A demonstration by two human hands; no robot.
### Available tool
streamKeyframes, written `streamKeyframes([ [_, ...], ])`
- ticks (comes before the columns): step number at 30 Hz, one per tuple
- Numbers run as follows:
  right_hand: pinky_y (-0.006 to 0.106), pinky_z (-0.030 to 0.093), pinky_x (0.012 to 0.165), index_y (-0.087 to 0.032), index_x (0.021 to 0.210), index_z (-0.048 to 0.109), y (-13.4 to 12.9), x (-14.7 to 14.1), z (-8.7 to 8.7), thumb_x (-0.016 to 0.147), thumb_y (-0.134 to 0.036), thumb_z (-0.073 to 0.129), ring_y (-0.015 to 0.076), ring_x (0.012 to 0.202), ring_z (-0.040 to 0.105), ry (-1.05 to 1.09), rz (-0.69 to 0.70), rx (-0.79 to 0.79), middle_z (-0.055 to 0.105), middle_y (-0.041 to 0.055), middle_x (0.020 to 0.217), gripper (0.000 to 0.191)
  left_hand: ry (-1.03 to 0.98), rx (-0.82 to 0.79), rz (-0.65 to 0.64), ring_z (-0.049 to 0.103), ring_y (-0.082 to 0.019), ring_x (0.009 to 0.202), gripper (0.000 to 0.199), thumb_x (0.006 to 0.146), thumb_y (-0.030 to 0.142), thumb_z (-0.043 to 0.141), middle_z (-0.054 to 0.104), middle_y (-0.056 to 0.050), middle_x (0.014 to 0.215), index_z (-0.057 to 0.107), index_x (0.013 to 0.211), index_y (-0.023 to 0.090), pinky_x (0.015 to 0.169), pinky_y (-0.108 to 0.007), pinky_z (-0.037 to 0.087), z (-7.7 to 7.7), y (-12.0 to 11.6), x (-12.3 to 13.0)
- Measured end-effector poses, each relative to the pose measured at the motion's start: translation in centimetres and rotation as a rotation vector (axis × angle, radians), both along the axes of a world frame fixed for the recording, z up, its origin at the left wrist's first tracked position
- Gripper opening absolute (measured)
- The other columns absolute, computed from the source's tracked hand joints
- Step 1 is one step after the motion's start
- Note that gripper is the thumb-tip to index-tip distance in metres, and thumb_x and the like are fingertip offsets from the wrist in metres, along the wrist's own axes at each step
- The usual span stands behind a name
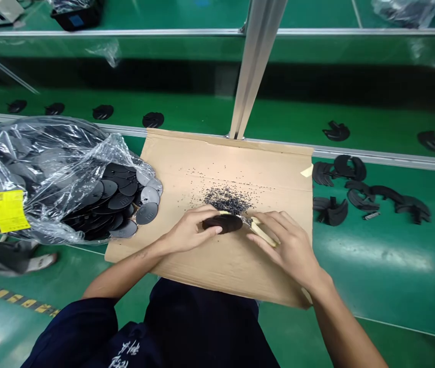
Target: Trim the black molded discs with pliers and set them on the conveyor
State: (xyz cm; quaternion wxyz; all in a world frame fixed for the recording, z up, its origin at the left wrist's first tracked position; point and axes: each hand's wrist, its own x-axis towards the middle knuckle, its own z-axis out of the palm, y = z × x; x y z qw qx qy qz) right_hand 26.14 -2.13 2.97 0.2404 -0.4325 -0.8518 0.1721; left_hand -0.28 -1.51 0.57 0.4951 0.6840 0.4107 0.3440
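Plastic bag (49, 174), loose discs (147, 213) overlapping cardboard (202, 273); scraps (225, 198) mid-sheet; left fingers (210, 233) pinching black disc (223, 223), right fingers (273, 223) gripping pliers (265, 235).

Flat black disc (223, 223), edge at metal nose of slanted yellow-handled pliers (265, 234), above cardboard (206, 268)

There are two hands at work, one left hand (187, 230) and one right hand (292, 245), with one flat black disc (223, 223) in the left and one metal hand tool with pale yellow handles (265, 234) in the right. One brown cardboard sheet (210, 266) bears black granules (227, 199) too many to count. One clear plastic bag (56, 135) has one yellow label (9, 210) and dozens of round black discs (120, 197), overlapping beyond exact count. Five rounded black pieces (153, 120) stand behind, left of one silver metal post (258, 61); two curved black parts (336, 131) lie right of it.
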Motion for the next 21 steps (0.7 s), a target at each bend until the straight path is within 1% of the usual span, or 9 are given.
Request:
streamKeyframes([
  [3, 0.038, 0.051, 0.078, -0.020, 0.127, 0.061, 0.0, 0.5, -0.2, 0.099, -0.039, 0.059, 0.0263, 0.094, 0.065, -0.055, -0.055, 0.053, 0.073, 0.0103, 0.104, 0.034, -0.173, -0.257, 0.041, 0.066, -0.019, 0.086, 0.033, 0.088, 0.044, 0.073, 0.072, -0.008, 0.094, 0.073, 0.098, 0.012, 0.078, -0.029, 0.054, -0.3, 0.2, 0.1],
  [6, 0.039, 0.049, 0.078, -0.018, 0.128, 0.060, -0.3, 1.4, -0.9, 0.102, -0.045, 0.050, 0.0272, 0.092, 0.062, -0.188, -0.132, 0.117, 0.071, 0.0118, 0.104, 0.038, -0.324, -0.449, 0.104, 0.066, -0.018, 0.082, 0.047, 0.081, 0.056, 0.077, 0.071, -0.007, 0.086, 0.072, 0.089, 0.011, 0.077, -0.028, 0.054, -0.8, 0.4, 0.5],
  [8, 0.039, 0.047, 0.078, -0.016, 0.127, 0.060, -0.7, 2.1, -1.6, 0.104, -0.048, 0.044, 0.0276, 0.092, 0.061, -0.273, -0.183, 0.140, 0.071, 0.0132, 0.104, 0.043, -0.353, -0.544, 0.169, 0.066, -0.019, 0.077, 0.060, 0.082, 0.071, 0.066, 0.070, -0.007, 0.077, 0.072, 0.085, 0.011, 0.076, -0.031, 0.055, -1.0, 0.7, 0.6],
  [10, 0.038, 0.046, 0.076, -0.015, 0.126, 0.060, -1.1, 2.9, -2.7, 0.104, -0.049, 0.040, 0.0274, 0.089, 0.061, -0.333, -0.220, 0.169, 0.070, 0.0132, 0.101, 0.044, -0.335, -0.587, 0.216, 0.068, -0.022, 0.081, 0.073, 0.085, 0.082, 0.050, 0.071, -0.008, 0.076, 0.074, 0.088, 0.013, 0.080, -0.036, 0.056, -0.8, 1.5, 0.4],
  [12, 0.039, 0.046, 0.075, -0.016, 0.126, 0.060, -1.5, 3.6, -3.9, 0.104, -0.048, 0.038, 0.0277, 0.089, 0.061, -0.377, -0.252, 0.206, 0.070, 0.0133, 0.100, 0.044, -0.279, -0.526, 0.219, 0.069, -0.026, 0.092, 0.077, 0.086, 0.083, 0.044, 0.074, -0.009, 0.083, 0.075, 0.094, 0.013, 0.090, -0.041, 0.055, 0.0, 3.0, -0.2],
  [13, 0.039, 0.046, 0.076, -0.017, 0.127, 0.059, -1.6, 3.9, -4.5, 0.104, -0.048, 0.037, 0.0284, 0.090, 0.061, -0.390, -0.269, 0.227, 0.070, 0.0138, 0.101, 0.044, -0.237, -0.449, 0.203, 0.068, -0.027, 0.099, 0.074, 0.088, 0.081, 0.045, 0.075, -0.009, 0.090, 0.075, 0.097, 0.014, 0.096, -0.042, 0.053, 0.6, 4.1, -0.6],
  [15, 0.041, 0.048, 0.078, -0.016, 0.130, 0.058, -1.7, 4.2, -5.6, 0.104, -0.047, 0.036, 0.0302, 0.094, 0.061, -0.395, -0.292, 0.292, 0.069, 0.0155, 0.104, 0.046, -0.117, -0.218, 0.154, 0.065, -0.028, 0.109, 0.063, 0.093, 0.071, 0.048, 0.074, -0.010, 0.106, 0.073, 0.105, 0.014, 0.102, -0.042, 0.049, 2.1, 6.8, -1.6],
  [18, 0.046, 0.050, 0.085, -0.013, 0.132, 0.057, -1.5, 4.5, -6.8, 0.103, -0.046, 0.037, 0.0332, 0.100, 0.062, -0.376, -0.266, 0.403, 0.067, 0.0188, 0.108, 0.048, 0.160, 0.127, 0.110, 0.063, -0.025, 0.112, 0.042, 0.100, 0.048, 0.050, 0.069, -0.010, 0.123, 0.065, 0.124, 0.017, 0.101, -0.039, 0.049, 4.3, 11.8, -2.6],
  [21, 0.051, 0.050, 0.095, -0.013, 0.138, 0.054, -1.1, 5.2, -7.8, 0.101, -0.046, 0.039, 0.0367, 0.111, 0.061, -0.363, -0.210, 0.428, 0.065, 0.0202, 0.114, 0.052, 0.517, 0.305, 0.156, 0.059, -0.025, 0.122, 0.035, 0.102, 0.031, 0.049, 0.065, -0.011, 0.130, 0.058, 0.133, 0.017, 0.108, -0.040, 0.045, 5.2, 17.2, -2.8],
])
